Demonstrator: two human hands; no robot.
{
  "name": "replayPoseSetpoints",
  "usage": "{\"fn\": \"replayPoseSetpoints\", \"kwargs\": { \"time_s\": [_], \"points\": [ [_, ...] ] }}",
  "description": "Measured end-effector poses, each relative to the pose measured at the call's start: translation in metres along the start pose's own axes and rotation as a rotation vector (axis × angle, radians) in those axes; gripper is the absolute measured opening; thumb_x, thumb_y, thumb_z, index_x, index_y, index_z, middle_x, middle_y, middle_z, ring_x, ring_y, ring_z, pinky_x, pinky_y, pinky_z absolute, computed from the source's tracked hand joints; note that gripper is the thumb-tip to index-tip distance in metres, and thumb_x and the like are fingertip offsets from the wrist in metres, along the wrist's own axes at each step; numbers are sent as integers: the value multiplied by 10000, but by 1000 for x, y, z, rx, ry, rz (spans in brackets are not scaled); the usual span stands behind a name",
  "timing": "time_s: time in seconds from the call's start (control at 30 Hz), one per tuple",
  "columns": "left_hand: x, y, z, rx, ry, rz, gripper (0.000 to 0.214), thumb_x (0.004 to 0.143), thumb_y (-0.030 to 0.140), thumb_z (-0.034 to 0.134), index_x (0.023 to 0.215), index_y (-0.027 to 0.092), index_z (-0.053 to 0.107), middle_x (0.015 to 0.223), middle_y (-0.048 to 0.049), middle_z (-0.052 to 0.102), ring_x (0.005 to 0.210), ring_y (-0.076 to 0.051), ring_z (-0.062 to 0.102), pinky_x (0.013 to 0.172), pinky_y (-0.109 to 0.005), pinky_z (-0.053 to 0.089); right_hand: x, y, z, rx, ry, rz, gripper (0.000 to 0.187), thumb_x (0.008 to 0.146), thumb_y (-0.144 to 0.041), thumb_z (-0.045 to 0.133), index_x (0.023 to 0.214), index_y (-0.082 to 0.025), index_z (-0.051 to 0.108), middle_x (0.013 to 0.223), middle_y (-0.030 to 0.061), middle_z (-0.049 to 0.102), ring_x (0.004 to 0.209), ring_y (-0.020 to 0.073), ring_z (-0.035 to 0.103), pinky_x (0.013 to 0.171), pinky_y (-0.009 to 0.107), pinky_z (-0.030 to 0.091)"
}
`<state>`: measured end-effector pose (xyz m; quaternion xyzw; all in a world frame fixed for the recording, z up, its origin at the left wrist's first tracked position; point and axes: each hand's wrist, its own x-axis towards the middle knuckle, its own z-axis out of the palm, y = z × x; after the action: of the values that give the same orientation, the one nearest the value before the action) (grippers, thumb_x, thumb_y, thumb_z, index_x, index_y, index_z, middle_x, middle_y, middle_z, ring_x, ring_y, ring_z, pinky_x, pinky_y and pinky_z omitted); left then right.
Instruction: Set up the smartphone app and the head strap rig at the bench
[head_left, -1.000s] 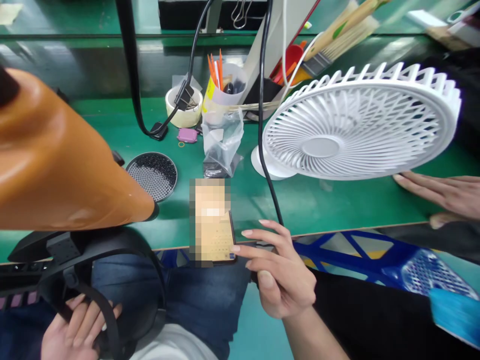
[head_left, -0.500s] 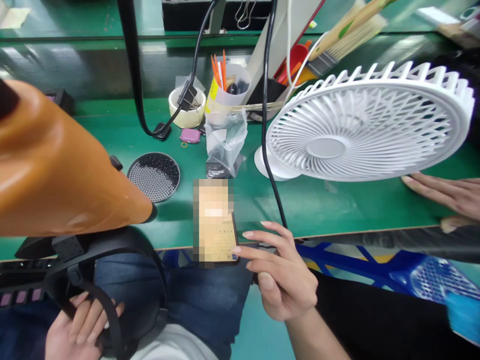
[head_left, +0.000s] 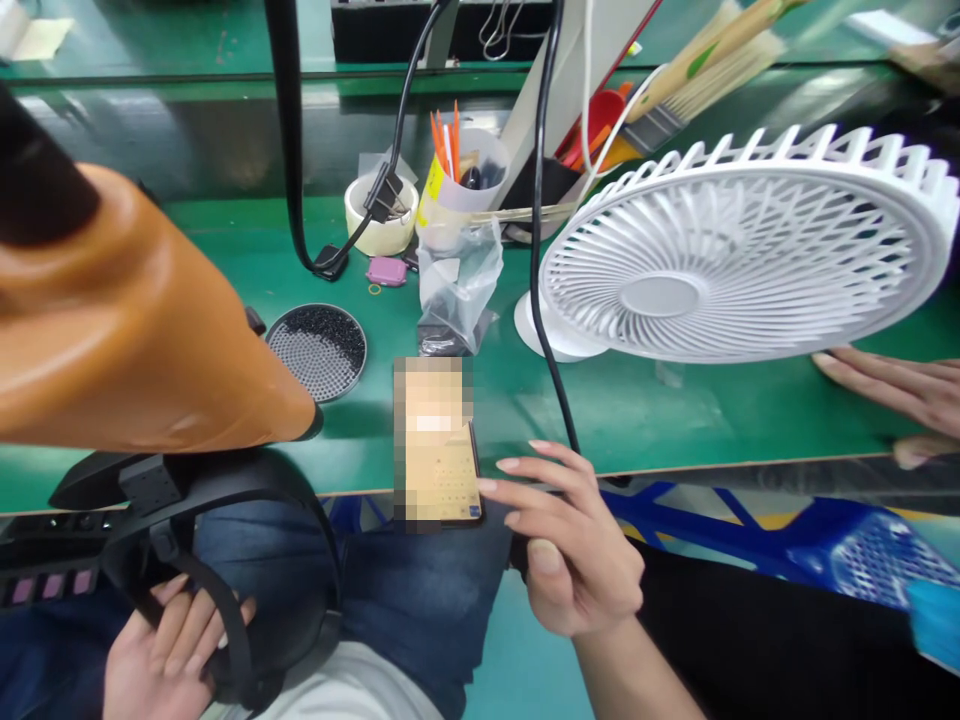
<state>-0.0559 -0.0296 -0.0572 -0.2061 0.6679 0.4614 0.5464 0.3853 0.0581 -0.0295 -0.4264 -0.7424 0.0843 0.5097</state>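
Observation:
A smartphone [head_left: 457, 490] with a lit yellow screen lies at the bench's front edge, its upper and left parts pixelated. My right hand [head_left: 581, 540] is just right of it, fingers spread and holding nothing. The index fingertip is at the phone's right edge; I cannot tell whether it touches. My left hand [head_left: 161, 650] rests low on my lap, fingers loosely bent side by side. A black strap of a headset-like thing [head_left: 296, 560] crosses in front of its fingertips, and nothing shows in its grasp.
A large orange tapered body [head_left: 172, 330] looms close at left. A white fan [head_left: 742, 270], black cable [head_left: 541, 200], plastic bag [head_left: 461, 290], round mesh disc [head_left: 319, 350], tape roll [head_left: 382, 225] and pen cup [head_left: 465, 190] occupy the green bench. Another person's hand [head_left: 911, 395] lies at right.
The view has shifted slightly, so everything sits a little further right. My right index fingertip has drawn back from the lower right of the phone screen to its edge.

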Motion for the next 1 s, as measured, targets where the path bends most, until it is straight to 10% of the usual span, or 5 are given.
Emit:
{"fn": "replayPoseSetpoints", "kwargs": {
  "time_s": [0.1, 0.27, 0.57, 0.87, 1.0],
  "points": [
    [-18, -6, 16, -36, -134, 41, 590, 1017, 239, 636, 530, 246, 304, 412, 48, 294, 402, -127, 370, 901, -444, 682, -6, -9, 6, -24, 104, 111, 305, 957, -137, 623, 1254, -192, 667, 1264, 147, 798, 1157, 333, 725, 1015, 595, 580],
    [-37, -8, 30, -79, -300, -20, 596, 1029, 270, 660, 559, 254, 296, 453, 26, 358, 446, -141, 392, 635, -344, 575, -32, -36, 20, 43, 238, 504, 272, 1036, -239, 691, 1308, -218, 679, 1190, 113, 728, 1078, 256, 716, 936, 430, 608],
    [-22, 2, 21, -104, -346, -94, 620, 1048, 269, 572, 508, 260, 268, 466, -3, 287, 466, -158, 351, 546, -340, 477, -15, -56, 42, 1059, 132, 1354, 684, 1046, -801, 582, 1206, -147, 701, 1055, 197, 822, 978, 335, 821, 817, 447, 670],
    [-17, 3, -1, -133, -501, -54, 604, 1048, 280, 674, 517, 251, 388, 488, 10, 348, 487, -155, 400, 582, -361, 491, 13, -66, 61, 1605, 171, 1486, 636, 1133, -632, 527, 1401, -89, 720, 1319, 224, 779, 1109, 264, 788, 1021, 407, 639],
    [-2, 12, -25, -112, -603, 34, 763, 987, 356, 798, 557, 273, 173, 469, 50, 226, 436, -129, 350, 556, -371, 451, -13, -87, 60, 1684, 209, 1445, 511, 1083, -621, 622, 1334, -203, 776, 1251, 150, 794, 1095, 247, 761, 1030, 402, 636]
  ]
}}
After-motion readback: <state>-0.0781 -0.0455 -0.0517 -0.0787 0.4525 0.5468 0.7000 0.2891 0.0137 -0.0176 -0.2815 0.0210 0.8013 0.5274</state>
